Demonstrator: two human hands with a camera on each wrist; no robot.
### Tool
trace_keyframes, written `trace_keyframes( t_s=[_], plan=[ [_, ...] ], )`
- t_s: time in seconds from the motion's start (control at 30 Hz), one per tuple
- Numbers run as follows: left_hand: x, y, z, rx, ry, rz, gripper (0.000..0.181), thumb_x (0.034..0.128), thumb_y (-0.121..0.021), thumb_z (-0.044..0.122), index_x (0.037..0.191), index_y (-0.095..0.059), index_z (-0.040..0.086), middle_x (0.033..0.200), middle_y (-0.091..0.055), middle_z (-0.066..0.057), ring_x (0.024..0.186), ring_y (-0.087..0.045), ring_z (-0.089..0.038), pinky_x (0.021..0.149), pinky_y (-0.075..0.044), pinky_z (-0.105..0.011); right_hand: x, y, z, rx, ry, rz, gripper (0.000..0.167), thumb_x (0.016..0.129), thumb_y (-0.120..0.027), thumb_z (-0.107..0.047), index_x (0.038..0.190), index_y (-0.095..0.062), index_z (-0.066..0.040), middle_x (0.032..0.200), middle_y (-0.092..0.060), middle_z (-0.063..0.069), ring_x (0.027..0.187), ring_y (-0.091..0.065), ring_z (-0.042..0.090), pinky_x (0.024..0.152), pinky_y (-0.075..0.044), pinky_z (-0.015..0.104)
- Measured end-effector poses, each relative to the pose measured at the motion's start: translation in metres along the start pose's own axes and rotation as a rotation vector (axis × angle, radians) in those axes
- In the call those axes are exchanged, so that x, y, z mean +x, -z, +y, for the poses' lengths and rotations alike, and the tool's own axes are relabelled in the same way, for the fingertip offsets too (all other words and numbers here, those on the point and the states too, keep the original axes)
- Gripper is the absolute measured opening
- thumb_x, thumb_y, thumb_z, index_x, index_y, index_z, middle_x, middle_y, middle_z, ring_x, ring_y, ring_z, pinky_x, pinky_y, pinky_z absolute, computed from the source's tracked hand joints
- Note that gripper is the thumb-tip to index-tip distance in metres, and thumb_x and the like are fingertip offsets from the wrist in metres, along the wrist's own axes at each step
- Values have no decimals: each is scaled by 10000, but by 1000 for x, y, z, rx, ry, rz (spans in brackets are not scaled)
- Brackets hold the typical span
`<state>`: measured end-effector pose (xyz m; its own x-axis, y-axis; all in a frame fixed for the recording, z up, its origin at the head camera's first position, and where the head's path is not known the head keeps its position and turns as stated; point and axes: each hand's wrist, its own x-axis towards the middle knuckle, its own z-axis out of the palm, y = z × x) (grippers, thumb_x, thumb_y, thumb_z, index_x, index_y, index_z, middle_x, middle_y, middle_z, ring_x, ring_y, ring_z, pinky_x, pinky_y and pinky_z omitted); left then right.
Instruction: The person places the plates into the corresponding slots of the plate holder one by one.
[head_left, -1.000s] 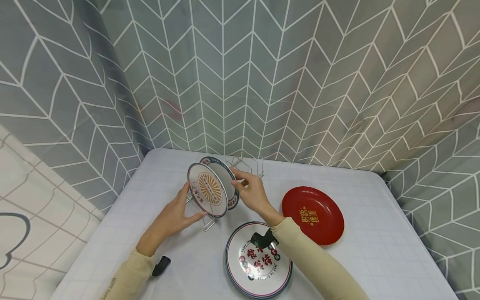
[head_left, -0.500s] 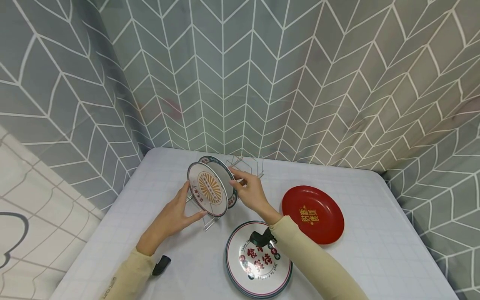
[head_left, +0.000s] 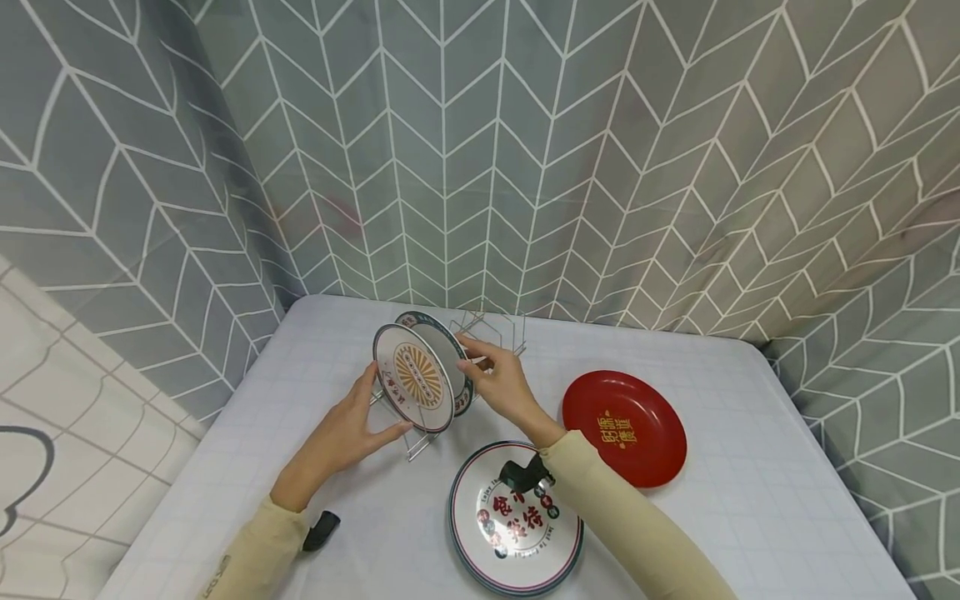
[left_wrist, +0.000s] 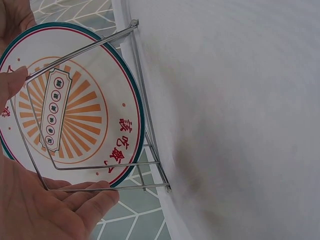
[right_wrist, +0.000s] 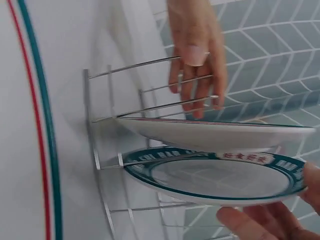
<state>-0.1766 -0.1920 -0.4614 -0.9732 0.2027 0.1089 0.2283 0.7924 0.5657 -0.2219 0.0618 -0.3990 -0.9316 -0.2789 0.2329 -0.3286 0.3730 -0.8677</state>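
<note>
Two plates stand tilted on edge in a wire rack (head_left: pixel 417 451). On the front plate (head_left: pixel 420 375) is an orange sunburst; the rear plate (head_left: pixel 442 342) has a green patterned rim. My left hand (head_left: pixel 337 442) grips the rack's near end around the front plate, its thumb and fingers against the wires (left_wrist: pixel 80 53) in the left wrist view. With thumb and fingers, my right hand (head_left: pixel 504 387) pinches the rear plate's outer edge. The right wrist view shows the rear plate (right_wrist: pixel 220 177) between the rack wires, a gap separating most of it from the front plate (right_wrist: pixel 220 134).
White plates (head_left: pixel 517 542) with red lettering lie stacked below my right forearm. A red oval plate (head_left: pixel 637 425) with gold characters lies to the right on the white table (head_left: pixel 750 467). Patterned curtains (head_left: pixel 525 167) hang behind and beside it.
The rear plate has shifted slightly left towards the front plate, my right hand moving with it. My left hand keeps its hold.
</note>
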Motion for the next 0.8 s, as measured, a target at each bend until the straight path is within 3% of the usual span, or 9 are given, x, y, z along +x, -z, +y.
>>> trace_keyframes(
  t_s=[0.13, 0.27, 0.47, 0.67, 0.8],
  plan=[
    [0, 0, 0, -1, -5, -2, 1172, 819, -681, 621, 1555, -30, -16, 1608, -155, -260, 1451, -259, -439, 1144, -304, -584, -4, 11, -5, 29, 21, 16, 417, 961, -626, -134, 1375, -576, -109, 1170, -676, 154, 946, -666, 280, 734, -606, 278],
    [0, 0, 0, -2, -12, 5, 1164, 821, -688, 608, 1552, -39, -24, 1601, -166, -270, 1441, -272, -449, 1136, -310, -593, -13, 23, -12, 77, 27, 10, 408, 968, -615, -134, 1371, -573, -92, 1194, -674, 156, 990, -651, 328, 791, -611, 351],
    [-1, 1, -1, 3, -18, 8, 1149, 827, -687, 600, 1556, -39, -5, 1600, -177, -264, 1432, -295, -448, 1128, -330, -590, -37, 38, -14, 53, -10, -35, 372, 969, -618, -158, 1338, -598, -113, 1202, -672, 137, 1025, -648, 290, 822, -598, 303],
    [-1, 1, -1, 8, -25, 14, 1138, 832, -684, 597, 1556, -39, 1, 1592, -198, -271, 1416, -323, -454, 1112, -350, -596, -68, 54, 5, -9, -84, -92, 337, 954, -641, -183, 1284, -632, -110, 1205, -680, 116, 1054, -653, 269, 843, -589, 270],
    [1, 1, -1, 2, -30, 10, 1147, 827, -690, 597, 1555, -36, -3, 1594, -195, -268, 1420, -319, -448, 1116, -345, -593, -89, 61, 27, -73, -97, -99, 337, 943, -653, -173, 1268, -639, -84, 1191, -696, 115, 1068, -657, 277, 926, -563, 428]
  ],
)
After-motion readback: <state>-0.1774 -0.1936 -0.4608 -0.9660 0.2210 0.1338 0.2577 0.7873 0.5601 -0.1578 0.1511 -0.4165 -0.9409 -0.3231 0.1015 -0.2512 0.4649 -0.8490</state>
